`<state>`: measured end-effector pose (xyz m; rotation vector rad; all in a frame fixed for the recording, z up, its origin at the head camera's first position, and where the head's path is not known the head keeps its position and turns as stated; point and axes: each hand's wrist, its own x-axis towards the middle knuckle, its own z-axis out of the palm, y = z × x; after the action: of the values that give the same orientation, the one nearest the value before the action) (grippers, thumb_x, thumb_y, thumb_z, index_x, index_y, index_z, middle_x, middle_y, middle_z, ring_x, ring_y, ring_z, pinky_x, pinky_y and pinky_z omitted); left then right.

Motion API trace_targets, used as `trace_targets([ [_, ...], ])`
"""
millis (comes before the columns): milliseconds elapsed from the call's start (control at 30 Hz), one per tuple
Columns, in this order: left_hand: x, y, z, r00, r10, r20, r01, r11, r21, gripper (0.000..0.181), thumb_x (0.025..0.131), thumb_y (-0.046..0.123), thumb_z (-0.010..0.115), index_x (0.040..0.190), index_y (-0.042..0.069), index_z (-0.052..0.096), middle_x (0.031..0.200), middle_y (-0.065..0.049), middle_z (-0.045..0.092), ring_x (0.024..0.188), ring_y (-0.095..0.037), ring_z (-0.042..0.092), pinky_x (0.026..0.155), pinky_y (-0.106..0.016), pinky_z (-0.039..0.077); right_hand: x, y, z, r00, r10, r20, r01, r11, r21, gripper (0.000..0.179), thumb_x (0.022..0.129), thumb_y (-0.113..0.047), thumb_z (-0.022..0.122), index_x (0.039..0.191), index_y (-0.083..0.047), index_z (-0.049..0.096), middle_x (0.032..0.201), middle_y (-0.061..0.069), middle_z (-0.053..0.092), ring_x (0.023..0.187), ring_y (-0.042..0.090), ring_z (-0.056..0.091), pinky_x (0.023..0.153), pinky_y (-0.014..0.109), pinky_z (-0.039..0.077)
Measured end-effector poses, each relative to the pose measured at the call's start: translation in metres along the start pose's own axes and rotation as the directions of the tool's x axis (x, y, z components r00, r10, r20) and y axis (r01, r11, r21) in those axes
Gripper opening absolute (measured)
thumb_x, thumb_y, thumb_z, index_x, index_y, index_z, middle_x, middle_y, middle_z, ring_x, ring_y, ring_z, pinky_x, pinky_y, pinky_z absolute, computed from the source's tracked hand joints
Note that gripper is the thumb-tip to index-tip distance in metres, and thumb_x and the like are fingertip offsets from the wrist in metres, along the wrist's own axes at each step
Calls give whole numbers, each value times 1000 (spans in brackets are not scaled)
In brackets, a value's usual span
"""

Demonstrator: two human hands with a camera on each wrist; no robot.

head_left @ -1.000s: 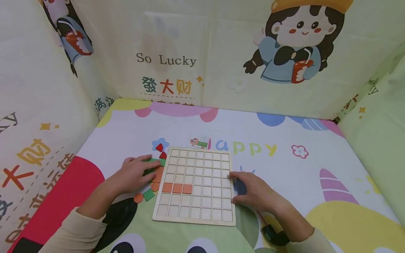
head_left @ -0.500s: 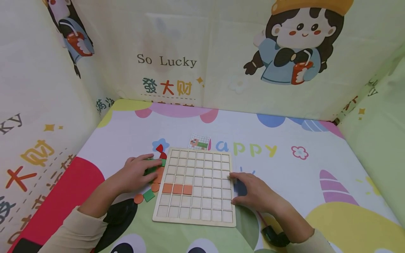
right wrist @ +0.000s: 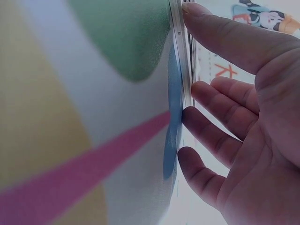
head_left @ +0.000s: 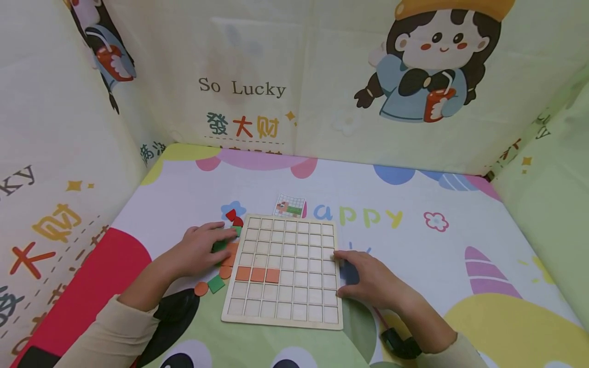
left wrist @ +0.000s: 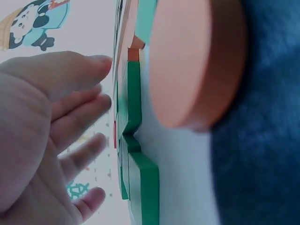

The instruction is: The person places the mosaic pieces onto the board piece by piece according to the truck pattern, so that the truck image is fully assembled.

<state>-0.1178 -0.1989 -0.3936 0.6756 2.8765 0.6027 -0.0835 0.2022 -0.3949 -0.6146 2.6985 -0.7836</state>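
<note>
A wooden grid board [head_left: 294, 319] lies in the middle of the head view. Three orange square tiles [head_left: 257, 275] fill adjoining cells of one row at its left side. My right hand [head_left: 377, 280] rests its thumb and fingertips at the board's right edge, fingers loosely bent. My left hand [head_left: 200, 250] hovers with spread fingers over loose pieces left of the board, partly hiding them. Among these are a green square tile [head_left: 216, 283], an orange round tile [head_left: 201, 289] and red pieces [head_left: 237, 222]. In the left wrist view, green pieces [left wrist: 143, 187] lie close to the fingertips.
A small printed card [head_left: 290, 205] with a coloured grid pattern lies behind the board. Patterned cloth covers the table [head_left: 368, 194] and the walls [head_left: 322, 76]. Black devices sit at both wrists, with the right one [head_left: 400, 343] on view.
My left hand has shifted very slightly up and away over the loose pieces, and the red pieces have moved a little. My right hand and the board stay put.
</note>
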Motion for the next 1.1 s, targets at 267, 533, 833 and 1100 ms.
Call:
trace_targets([
  [267, 3, -3, 1, 999, -26, -33, 24, 998, -56, 32, 87, 16, 78, 118, 9, 73, 126, -19, 61, 128, -41, 46, 97, -66, 38, -1, 1, 1, 1000, -6, -2, 6, 1000, -2, 71, 78, -25, 86, 140, -8, 55, 137, 11, 57, 129, 34, 51, 104, 53, 39],
  [533, 7, -5, 3, 999, -39, -38, 37, 998, -52, 18, 86, 16, 79, 102, 12, 74, 112, -11, 65, 120, -38, 49, 97, -62, 40, -1, 1, 2, 1000, -1, 0, 1, 1000, -3, 72, 78, -25, 86, 140, -8, 55, 137, 10, 57, 129, 33, 50, 104, 53, 40],
  [833, 12, -5, 2, 998, -70, -8, 69, 996, -51, 15, 87, 17, 79, 101, 13, 74, 108, -8, 65, 118, -37, 49, 95, -59, 43, 0, 0, 1, 1000, -3, 0, 3, 1000, -3, 71, 78, -25, 86, 140, -7, 55, 137, 11, 57, 129, 34, 51, 104, 53, 39],
  [1100, 13, -5, -1, 997, -77, 8, 78, 995, -56, 16, 86, 17, 80, 100, 13, 74, 105, -6, 66, 116, -37, 50, 93, -57, 46, 0, -1, 0, 1000, -4, -7, 4, 1000, -8, 71, 77, -24, 87, 139, -8, 56, 137, 10, 58, 128, 34, 51, 104, 53, 39],
])
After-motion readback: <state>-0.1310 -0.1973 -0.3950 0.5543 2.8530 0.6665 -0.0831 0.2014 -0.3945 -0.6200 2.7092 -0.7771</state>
